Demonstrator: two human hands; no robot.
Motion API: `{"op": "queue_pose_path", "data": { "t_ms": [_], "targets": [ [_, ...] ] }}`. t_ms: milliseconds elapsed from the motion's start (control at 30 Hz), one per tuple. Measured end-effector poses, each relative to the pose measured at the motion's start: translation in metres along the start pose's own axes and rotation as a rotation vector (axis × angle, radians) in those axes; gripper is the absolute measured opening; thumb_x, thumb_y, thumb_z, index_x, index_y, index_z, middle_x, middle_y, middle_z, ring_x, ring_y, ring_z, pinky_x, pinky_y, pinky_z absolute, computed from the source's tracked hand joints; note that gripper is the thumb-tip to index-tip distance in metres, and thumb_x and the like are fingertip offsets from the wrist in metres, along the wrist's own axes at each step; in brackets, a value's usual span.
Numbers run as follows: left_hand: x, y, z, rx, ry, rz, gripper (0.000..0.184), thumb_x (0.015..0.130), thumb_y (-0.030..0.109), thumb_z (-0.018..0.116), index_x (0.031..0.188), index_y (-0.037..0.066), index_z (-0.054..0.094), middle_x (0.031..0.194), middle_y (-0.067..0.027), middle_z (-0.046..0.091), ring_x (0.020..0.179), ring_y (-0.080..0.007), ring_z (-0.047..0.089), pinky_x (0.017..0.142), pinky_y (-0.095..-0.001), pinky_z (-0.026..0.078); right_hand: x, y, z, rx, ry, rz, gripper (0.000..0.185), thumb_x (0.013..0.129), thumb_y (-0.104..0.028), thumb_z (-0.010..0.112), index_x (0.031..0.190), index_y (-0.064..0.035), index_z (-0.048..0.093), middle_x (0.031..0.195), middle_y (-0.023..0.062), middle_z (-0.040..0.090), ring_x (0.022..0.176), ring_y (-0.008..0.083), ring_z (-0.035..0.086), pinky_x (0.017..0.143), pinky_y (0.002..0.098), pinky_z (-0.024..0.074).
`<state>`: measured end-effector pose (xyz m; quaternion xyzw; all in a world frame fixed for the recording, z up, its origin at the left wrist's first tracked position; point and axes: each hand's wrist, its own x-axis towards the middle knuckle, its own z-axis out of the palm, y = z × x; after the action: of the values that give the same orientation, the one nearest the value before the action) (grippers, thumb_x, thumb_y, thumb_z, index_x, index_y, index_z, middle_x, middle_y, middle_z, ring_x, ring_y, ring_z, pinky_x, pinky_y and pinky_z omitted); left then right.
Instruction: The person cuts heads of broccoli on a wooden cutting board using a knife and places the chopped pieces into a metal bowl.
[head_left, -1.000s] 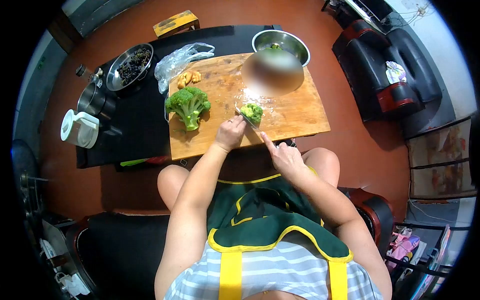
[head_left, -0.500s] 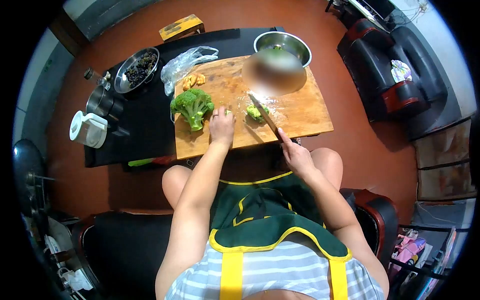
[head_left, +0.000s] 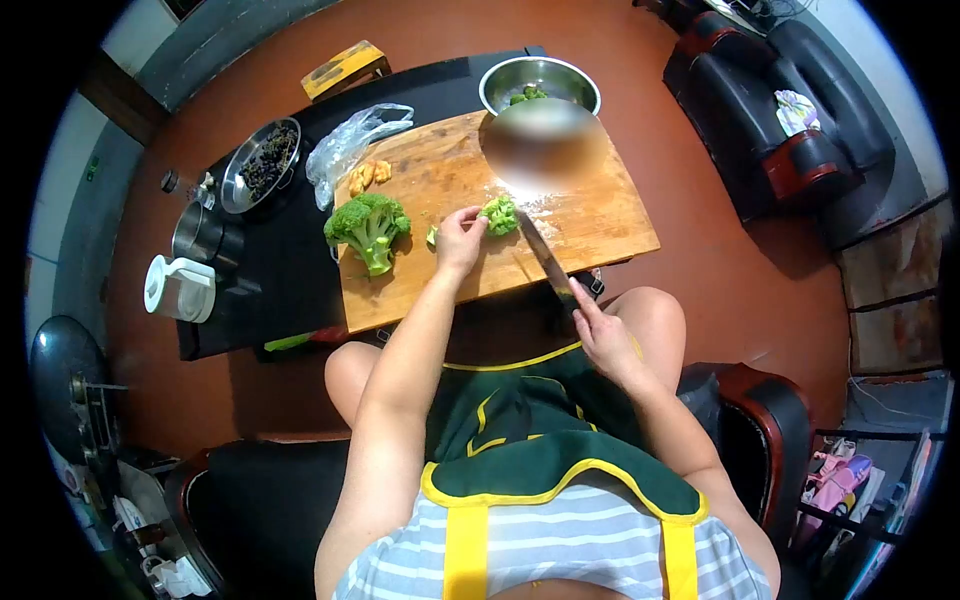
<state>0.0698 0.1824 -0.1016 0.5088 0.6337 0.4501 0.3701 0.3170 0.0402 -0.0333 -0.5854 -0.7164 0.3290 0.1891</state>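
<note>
On the wooden cutting board, my left hand pinches the near-left edge of a broccoli floret. My right hand is closed round the handle of a knife. The blade slants away from me, its tip end close beside the floret's right side. A small pale-green broccoli piece lies just left of my left hand. Farther left on the board rests a large broccoli head, with its stalk toward me.
Yellowish ginger-like pieces lie behind the broccoli head. A metal bowl with green pieces stands at the back, by a blurred patch. Left are a plastic bag, a bowl of grapes, a metal pot and a pitcher.
My left hand has moved right from beside the large broccoli head to the floret, leaving a small piece behind. The knife has drawn slightly toward me, and the view has shifted a little.
</note>
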Motion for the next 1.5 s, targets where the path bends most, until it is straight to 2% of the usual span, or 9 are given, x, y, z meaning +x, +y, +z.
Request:
{"op": "queue_pose_path", "data": {
  "t_ms": [133,267,433,600,800,1067,1167,1367,1500],
  "targets": [
    [-0.001,-0.007,-0.003,-0.470,0.055,-0.226,0.022,0.088,0.011,0.059,0.107,0.000,0.061,0.092,-0.0036,0.065,0.081,-0.0110,0.061,0.069,-0.0260,0.051,0.006,0.003,0.011,0.055,-0.064,-0.009,0.050,0.094,-0.021,0.043,0.141,-0.0253,0.029,0.082,0.0301,0.060,0.076,0.0461,0.060,0.071,0.0540,0.0473],
    [-0.010,-0.033,-0.016,-0.234,0.063,0.007,0.023,0.086,0.014,0.063,0.104,0.001,0.063,0.089,-0.0041,0.066,0.076,-0.0101,0.060,0.067,-0.0254,0.050,0.022,0.005,0.013,0.017,-0.088,0.008,0.048,0.094,-0.021,0.043,0.141,-0.0246,0.031,0.088,0.0298,0.061,0.081,0.0465,0.060,0.073,0.0532,0.0474],
    [-0.051,-0.014,-0.016,0.356,0.095,0.434,0.024,0.077,0.013,0.065,0.100,0.006,0.065,0.094,-0.0121,0.063,0.087,-0.0301,0.061,0.077,-0.0363,0.050,0.041,0.012,0.016,-0.279,0.006,-0.102,0.057,0.090,-0.018,0.047,0.143,-0.0225,0.025,0.070,0.0258,0.059,0.065,0.0443,0.059,0.062,0.0533,0.0488],
    [-0.055,-0.017,-0.014,0.483,0.203,0.505,0.025,0.077,0.014,0.067,0.099,0.003,0.065,0.094,-0.0130,0.062,0.082,-0.0290,0.061,0.072,-0.0354,0.050,0.004,-0.012,0.004,-0.482,-0.014,-0.123,0.061,0.089,-0.015,0.049,0.144,-0.0225,0.024,0.069,0.0211,0.057,0.058,0.0382,0.060,0.054,0.0486,0.0502],
    [-0.057,-0.016,-0.013,0.387,0.103,0.272,0.027,0.075,0.016,0.067,0.099,0.003,0.066,0.096,-0.0130,0.057,0.091,-0.0300,0.058,0.079,-0.0379,0.048,-0.027,-0.015,0.019,-0.396,-0.128,-0.119,0.063,0.086,-0.008,0.047,0.144,-0.0156,0.023,0.071,0.0230,0.058,0.058,0.0370,0.060,0.054,0.0467,0.0506],
    [-0.059,-0.017,-0.014,0.403,0.094,0.224,0.028,0.075,0.015,0.066,0.100,0.004,0.066,0.095,-0.0154,0.059,0.090,-0.0311,0.059,0.079,-0.0389,0.048,-0.032,-0.026,0.018,-0.465,-0.172,-0.155,0.071,0.081,-0.004,0.050,0.145,-0.0124,0.020,0.073,0.0231,0.059,0.058,0.0366,0.061,0.053,0.0446,0.0512],
    [-0.057,-0.017,-0.014,0.395,0.059,0.223,0.027,0.075,0.013,0.065,0.100,0.004,0.066,0.093,-0.0153,0.060,0.090,-0.0313,0.059,0.079,-0.0395,0.048,-0.029,-0.020,0.025,-0.582,-0.138,-0.156,0.066,0.086,-0.007,0.050,0.145,-0.0159,0.023,0.070,0.0200,0.058,0.055,0.0310,0.059,0.049,0.0402,0.0500],
    [-0.055,-0.013,-0.019,0.433,0.007,0.168,0.025,0.077,0.013,0.062,0.101,0.006,0.066,0.093,-0.0143,0.061,0.090,-0.0313,0.059,0.078,-0.0405,0.048,-0.010,-0.038,0.022,-0.624,-0.208,-0.132,0.074,0.079,-0.003,0.050,0.145,-0.0127,0.018,0.072,0.0217,0.060,0.062,0.0364,0.063,0.055,0.0452,0.0520],
    [-0.060,-0.006,-0.027,0.380,0.108,0.096,0.025,0.080,0.011,0.055,0.101,0.009,0.067,0.093,-0.0146,0.060,0.088,-0.0312,0.059,0.077,-0.0405,0.048,0.011,-0.014,0.008,-0.186,-0.255,-0.026,0.052,0.092,-0.017,0.042,0.142,-0.0185,0.028,0.074,0.0280,0.061,0.068,0.0433,0.060,0.064,0.0535,0.0487]
  ]
}}
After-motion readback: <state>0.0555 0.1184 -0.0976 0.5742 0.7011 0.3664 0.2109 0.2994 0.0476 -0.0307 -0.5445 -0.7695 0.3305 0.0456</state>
